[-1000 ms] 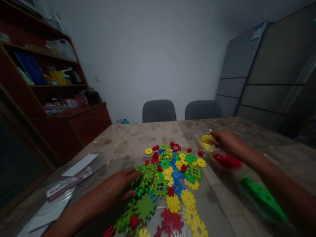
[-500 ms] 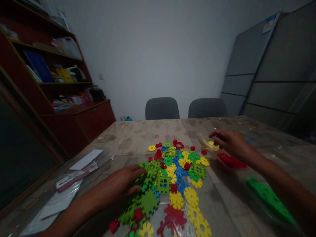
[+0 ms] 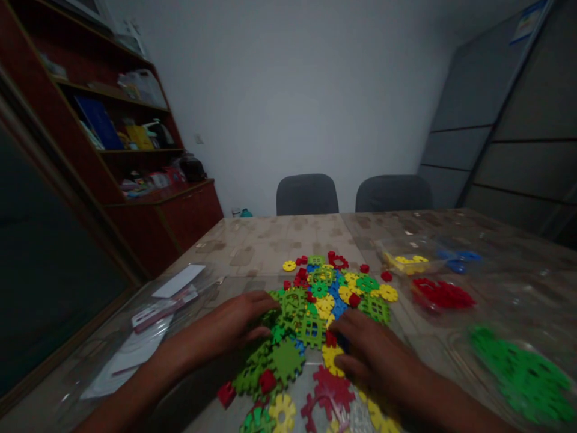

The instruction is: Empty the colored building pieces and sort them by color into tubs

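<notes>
A heap of flat plastic interlocking pieces in green, yellow, blue and red covers the middle of the table. On the heap's left side, my left hand (image 3: 247, 316) rests against light green gear-edged pieces (image 3: 288, 304), thumb and fingers apart. My right hand (image 3: 374, 349) reaches over the heap's right side, fingers bent and thumb apart, beside a small red block (image 3: 331, 338) and a yellow flower-shaped disc (image 3: 332, 359). What lies under its palm is hidden. A green square lattice piece (image 3: 312, 331) lies between the hands. Nearer me is a dark red toothed piece (image 3: 333, 388).
On the right stand clear trays with yellow pieces (image 3: 410, 264), blue pieces (image 3: 464, 260), red pieces (image 3: 444, 294) and green pieces (image 3: 518, 373). Papers in a clear plastic sleeve (image 3: 146, 331) lie at left. Two grey chairs (image 3: 307, 195) stand behind the table.
My right hand has moved left and nearer me, from above the yellow and red trays to the heap. My left hand stays by the green pieces. The view has turned slightly left.
</notes>
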The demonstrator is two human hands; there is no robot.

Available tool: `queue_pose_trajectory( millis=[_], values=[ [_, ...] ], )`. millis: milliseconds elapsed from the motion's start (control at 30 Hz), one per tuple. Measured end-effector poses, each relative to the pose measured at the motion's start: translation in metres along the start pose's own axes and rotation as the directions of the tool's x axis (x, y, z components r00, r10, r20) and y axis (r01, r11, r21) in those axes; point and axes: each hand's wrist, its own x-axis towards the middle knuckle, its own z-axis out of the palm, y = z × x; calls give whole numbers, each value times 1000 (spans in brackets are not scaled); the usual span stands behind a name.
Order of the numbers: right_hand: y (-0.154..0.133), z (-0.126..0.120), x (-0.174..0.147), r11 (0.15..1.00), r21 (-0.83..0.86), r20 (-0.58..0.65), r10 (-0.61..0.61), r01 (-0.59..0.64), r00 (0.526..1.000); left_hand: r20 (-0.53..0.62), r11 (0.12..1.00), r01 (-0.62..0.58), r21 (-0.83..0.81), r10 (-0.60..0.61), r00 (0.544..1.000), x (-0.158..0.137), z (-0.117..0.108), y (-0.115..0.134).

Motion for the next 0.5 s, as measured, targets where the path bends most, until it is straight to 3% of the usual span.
queue_pose_trajectory(
  millis=[133,300,433,500],
  values=[
    [-6,15,10,996,-80,-49,21,-25,999,3,1000,-3,-14,3,1000,0,2,0],
    [-6,6,5,999,-15,-55,43,-44,998,8,1000,1,-23,-1,1000,-2,-1,2],
    [-26,0,-11,988,53,76,-152,148,986,15,999,3,-35,-3,1000,-2,-3,5],
    [-35,5,-16,972,1,136,-233,235,963,19,999,4,-42,-4,1000,-3,-3,6]
  ],
)
